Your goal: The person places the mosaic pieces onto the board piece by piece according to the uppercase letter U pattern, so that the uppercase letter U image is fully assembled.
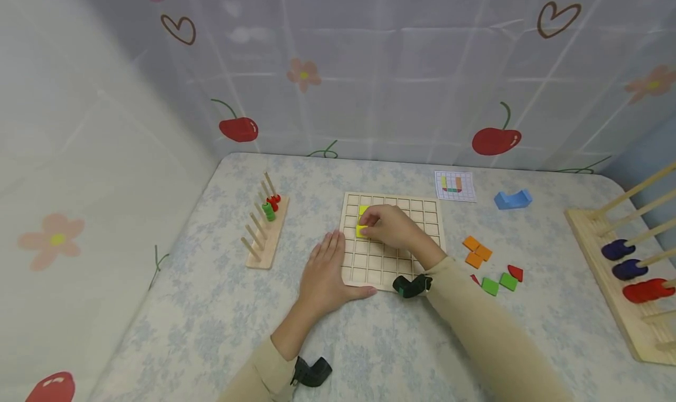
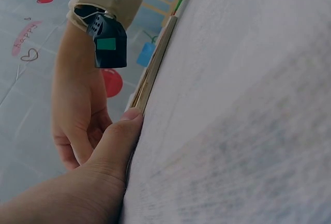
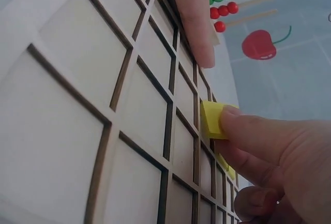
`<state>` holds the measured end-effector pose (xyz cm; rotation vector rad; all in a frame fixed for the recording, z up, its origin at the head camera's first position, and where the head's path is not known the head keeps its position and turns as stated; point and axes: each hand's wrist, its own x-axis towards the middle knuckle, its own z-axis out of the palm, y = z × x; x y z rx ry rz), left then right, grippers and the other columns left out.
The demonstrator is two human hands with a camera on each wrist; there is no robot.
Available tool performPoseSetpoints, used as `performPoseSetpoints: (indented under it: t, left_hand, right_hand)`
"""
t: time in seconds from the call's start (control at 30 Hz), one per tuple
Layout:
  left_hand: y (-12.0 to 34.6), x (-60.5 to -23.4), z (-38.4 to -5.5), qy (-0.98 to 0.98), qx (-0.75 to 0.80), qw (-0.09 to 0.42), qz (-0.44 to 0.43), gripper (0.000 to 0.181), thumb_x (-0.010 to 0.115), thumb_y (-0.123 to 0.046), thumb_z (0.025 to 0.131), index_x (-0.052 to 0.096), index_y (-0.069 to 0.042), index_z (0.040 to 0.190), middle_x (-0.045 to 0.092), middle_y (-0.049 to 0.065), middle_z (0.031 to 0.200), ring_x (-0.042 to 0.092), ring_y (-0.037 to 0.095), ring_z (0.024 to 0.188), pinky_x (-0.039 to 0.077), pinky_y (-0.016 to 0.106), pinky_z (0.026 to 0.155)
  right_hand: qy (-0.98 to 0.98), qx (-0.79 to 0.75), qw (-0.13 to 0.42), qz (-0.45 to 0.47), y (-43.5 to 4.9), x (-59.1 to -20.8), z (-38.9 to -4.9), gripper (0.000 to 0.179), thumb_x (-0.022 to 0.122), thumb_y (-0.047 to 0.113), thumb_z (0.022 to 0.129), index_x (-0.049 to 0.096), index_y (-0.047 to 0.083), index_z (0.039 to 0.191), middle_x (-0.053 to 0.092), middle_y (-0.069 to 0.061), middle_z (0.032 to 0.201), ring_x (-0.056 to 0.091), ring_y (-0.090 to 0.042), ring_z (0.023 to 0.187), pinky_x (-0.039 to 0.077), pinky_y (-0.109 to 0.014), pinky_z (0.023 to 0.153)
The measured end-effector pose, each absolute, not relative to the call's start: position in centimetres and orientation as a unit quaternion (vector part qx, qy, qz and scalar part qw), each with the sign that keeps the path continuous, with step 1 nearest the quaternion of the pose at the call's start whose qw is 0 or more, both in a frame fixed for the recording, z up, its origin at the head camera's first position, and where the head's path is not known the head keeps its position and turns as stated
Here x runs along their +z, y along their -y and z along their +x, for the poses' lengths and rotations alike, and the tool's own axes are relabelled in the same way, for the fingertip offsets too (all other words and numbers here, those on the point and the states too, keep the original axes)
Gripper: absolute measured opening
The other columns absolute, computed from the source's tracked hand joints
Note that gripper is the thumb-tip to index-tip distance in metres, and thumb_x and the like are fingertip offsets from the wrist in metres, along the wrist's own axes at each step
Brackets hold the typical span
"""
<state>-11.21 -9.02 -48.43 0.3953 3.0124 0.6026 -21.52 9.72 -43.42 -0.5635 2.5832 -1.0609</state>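
A wooden grid board [image 1: 369, 264] lies in the middle of the table. My left hand [image 1: 323, 276] rests at its near left corner, fingers straight along the left side and thumb along the front edge. Over the board's left part, my right hand [image 1: 391, 226] pinches a yellow square tile [image 3: 211, 119] between thumb and fingers; in the right wrist view the tile is tilted against the grid. Another yellow tile [image 1: 364, 209] sits in the grid just beyond, partly hidden behind the right hand's fingers.
Right of the board lie orange tiles [image 1: 474, 260], green tiles [image 1: 490, 286] and red pieces [image 1: 516, 272]. A pattern card [image 1: 465, 195] and a blue curved block [image 1: 513, 199] are farther back. Peg racks with beads stand at left [image 1: 268, 246] and right [image 1: 597, 273].
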Motion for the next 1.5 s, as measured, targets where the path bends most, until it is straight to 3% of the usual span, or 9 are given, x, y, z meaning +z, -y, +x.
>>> performPoseSetpoints:
  t: [0.37,0.7,1.07,1.23,1.5]
  left_hand:
    - [9.0,-48.5,-11.3,-0.972,0.195,0.02,0.128,0.135,0.061,-0.088,0.066,0.01,-0.004,0.159,0.013,0.011,0.167,0.009,0.024,0.156,0.013,0.043,0.127]
    - [9.0,-48.5,-11.2,-0.971,0.203,0.021,0.127,0.135,0.062,-0.087,0.067,0.011,-0.004,0.159,0.013,0.011,0.167,0.009,0.024,0.156,0.013,0.043,0.127]
    - [9.0,-48.5,-11.1,-0.97,0.206,0.026,0.126,0.135,0.063,-0.087,0.066,0.011,-0.004,0.159,0.013,0.011,0.167,0.008,0.023,0.156,0.012,0.043,0.127]
    - [9.0,-48.4,-11.0,-0.97,0.208,0.022,0.125,0.135,0.064,-0.086,0.066,0.011,-0.003,0.159,0.014,0.012,0.167,0.01,0.024,0.156,0.013,0.044,0.127]
    - [8.9,-48.5,-11.1,-0.971,0.203,0.02,0.123,0.137,0.065,-0.086,0.065,0.01,-0.004,0.159,0.013,0.011,0.167,0.009,0.024,0.156,0.013,0.044,0.127]
  right_hand:
    - [-0.905,-0.356,0.135,-0.188,-9.6,-43.9,-21.5,0.011,0.078,0.019,0.086,0.072,0.017,0.095,0.069,0.001,0.09,0.06,-0.016,0.085,0.048,-0.032,0.079]
    - [-0.92,-0.319,0.134,-0.184,-9.8,-43.6,-21.2,0.007,0.078,0.022,0.086,0.077,0.017,0.092,0.07,0.0,0.102,0.059,-0.016,0.089,0.05,-0.034,0.081]
    - [-0.916,-0.325,0.127,-0.2,-10.5,-43.9,-20.7,0.015,0.077,0.023,0.088,0.08,0.017,0.101,0.07,0.003,0.098,0.061,-0.014,0.088,0.051,-0.035,0.081]
    - [-0.901,-0.352,0.13,-0.216,-11.6,-43.6,-20.1,0.014,0.074,0.021,0.091,0.078,0.016,0.103,0.072,0.003,0.102,0.063,-0.015,0.095,0.052,-0.037,0.088]
    - [-0.893,-0.375,0.142,-0.205,-14.6,-43.0,-18.4,0.015,0.071,0.024,0.093,0.074,0.017,0.106,0.07,0.003,0.097,0.053,-0.015,0.07,0.048,-0.027,0.064]
